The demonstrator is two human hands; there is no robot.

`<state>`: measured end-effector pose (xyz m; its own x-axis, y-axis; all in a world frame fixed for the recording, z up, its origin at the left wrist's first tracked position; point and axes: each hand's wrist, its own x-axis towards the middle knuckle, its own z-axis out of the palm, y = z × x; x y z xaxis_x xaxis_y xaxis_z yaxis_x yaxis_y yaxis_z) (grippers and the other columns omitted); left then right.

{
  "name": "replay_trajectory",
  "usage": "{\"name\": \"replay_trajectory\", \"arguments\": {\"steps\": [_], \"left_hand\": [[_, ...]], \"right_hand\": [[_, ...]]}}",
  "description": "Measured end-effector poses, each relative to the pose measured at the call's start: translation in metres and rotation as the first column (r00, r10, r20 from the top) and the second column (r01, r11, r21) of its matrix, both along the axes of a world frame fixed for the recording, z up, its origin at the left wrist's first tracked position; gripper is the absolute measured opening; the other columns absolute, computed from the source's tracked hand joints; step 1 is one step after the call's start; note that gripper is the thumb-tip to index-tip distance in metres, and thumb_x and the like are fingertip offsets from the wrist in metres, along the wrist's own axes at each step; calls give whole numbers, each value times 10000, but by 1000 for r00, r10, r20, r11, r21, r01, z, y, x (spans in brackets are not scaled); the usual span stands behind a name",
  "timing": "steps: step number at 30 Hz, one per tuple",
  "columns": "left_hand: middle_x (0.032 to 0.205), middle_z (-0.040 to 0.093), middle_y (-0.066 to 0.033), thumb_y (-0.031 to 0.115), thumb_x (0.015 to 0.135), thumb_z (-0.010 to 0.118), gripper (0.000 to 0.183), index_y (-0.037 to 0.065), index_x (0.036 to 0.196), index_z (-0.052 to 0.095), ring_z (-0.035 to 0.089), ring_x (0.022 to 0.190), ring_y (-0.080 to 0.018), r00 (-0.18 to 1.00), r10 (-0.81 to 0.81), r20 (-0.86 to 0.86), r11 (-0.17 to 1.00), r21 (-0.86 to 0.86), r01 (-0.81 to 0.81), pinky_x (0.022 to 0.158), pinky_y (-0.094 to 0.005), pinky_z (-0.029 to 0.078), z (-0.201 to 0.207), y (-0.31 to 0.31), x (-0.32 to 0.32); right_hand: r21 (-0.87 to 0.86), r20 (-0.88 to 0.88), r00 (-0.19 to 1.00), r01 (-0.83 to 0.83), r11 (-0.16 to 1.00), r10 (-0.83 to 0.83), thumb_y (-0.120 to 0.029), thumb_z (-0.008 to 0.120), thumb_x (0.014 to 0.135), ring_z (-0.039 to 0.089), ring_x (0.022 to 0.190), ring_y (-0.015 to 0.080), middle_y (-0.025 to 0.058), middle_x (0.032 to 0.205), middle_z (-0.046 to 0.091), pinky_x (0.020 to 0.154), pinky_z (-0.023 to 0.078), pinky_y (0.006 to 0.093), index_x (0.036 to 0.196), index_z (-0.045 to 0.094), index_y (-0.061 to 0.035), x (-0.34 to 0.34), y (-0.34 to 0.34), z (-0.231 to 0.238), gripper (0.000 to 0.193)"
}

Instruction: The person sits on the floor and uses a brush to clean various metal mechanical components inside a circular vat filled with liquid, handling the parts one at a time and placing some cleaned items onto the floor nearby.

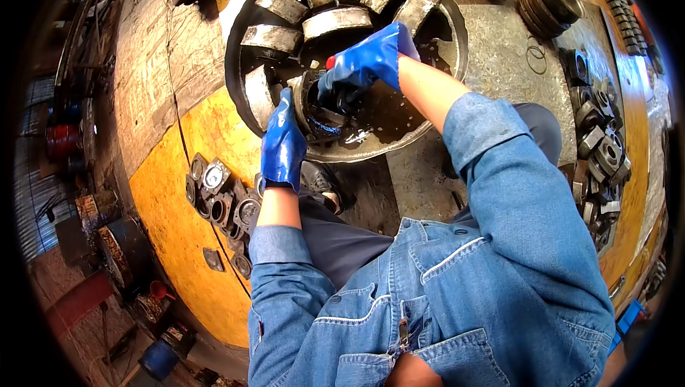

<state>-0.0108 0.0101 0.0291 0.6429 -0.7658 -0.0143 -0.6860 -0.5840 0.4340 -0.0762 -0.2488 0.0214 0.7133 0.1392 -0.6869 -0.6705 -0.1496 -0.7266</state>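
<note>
The fingers of the left hand [284, 141], in a shiny blue glove, lie nearly straight along the near left side of a wide metal ring [300, 105] — how firmly they grip it cannot be told, since their undersides are hidden. The ring stands on its edge between the two sets of fingers, inside a large round pan [364, 154]. The right hand [362, 60], also gloved in blue, reaches in from the other side with its fingers bent down into the ring's opening; a small red piece [330, 63] shows just beside them, but whether they have hold of it is hidden. Dark, wet-looking liquid [396, 117] lies in the pan below the right fingers. Beyond both sets of fingers, more curved metal bands [337, 22] follow the pan's far wall, and one pale band [259, 97] stands just left of the left fingertips. Nearer the wearer than the left fingers, off to their left, a cluster of flat metal parts with round holes [215, 176] lies on a yellow sheet [168, 184]. Well to the right of the right fingers are a thin loop [536, 59] on a grey sheet [499, 52], a stack of round metal parts [548, 7] and a heap of greasy metal blocks [608, 154].
</note>
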Motion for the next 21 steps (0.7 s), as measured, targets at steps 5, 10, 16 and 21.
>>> {"name": "replay_trajectory", "arguments": {"steps": [5, 10, 16, 21], "left_hand": [[1431, 640, -269, -61, 1024, 441, 566, 49, 1577, 492, 632, 1331, -397, 999, -40, 33, 990, -131, 44, 1131, -447, 503, -3, 12, 4], [1426, 643, -265, -60, 1043, 433, 545, 49, 1573, 501, 632, 1328, -399, 999, -33, -9, 984, -173, 31, 1132, -432, 503, -17, 9, 6], [1374, 657, -293, -103, 1001, 463, 583, 38, 1565, 509, 640, 1297, -420, 997, -49, -54, 971, -237, 35, 1100, -453, 517, -17, 3, 7], [1362, 662, -295, -131, 952, 489, 636, 29, 1567, 496, 630, 1307, -429, 998, -58, 6, 987, -151, 58, 1106, -470, 512, -10, -6, 4]], "right_hand": [[-817, 5, 694, -413, 403, 720, -343, 707, 940, 742, 859, 327, 130, 926, 771, 741, 577, 437, 1080, 787, -116, -10, 38, 67, 278], [-886, 139, 404, -356, 296, 904, -307, 635, 974, 740, 903, 425, 217, 983, 757, 800, 594, 520, 1099, 737, -62, -16, 61, -8, 293], [-883, 373, 285, -182, 432, 883, -285, 621, 986, 712, 814, 408, 214, 859, 706, 733, 572, 529, 1038, 644, -36, -11, 43, -16, 255], [-874, 361, 546, -86, 479, 756, -281, 620, 996, 731, 904, 394, 210, 944, 736, 753, 578, 518, 1245, 670, -36, -11, 41, -40, 353]]}}
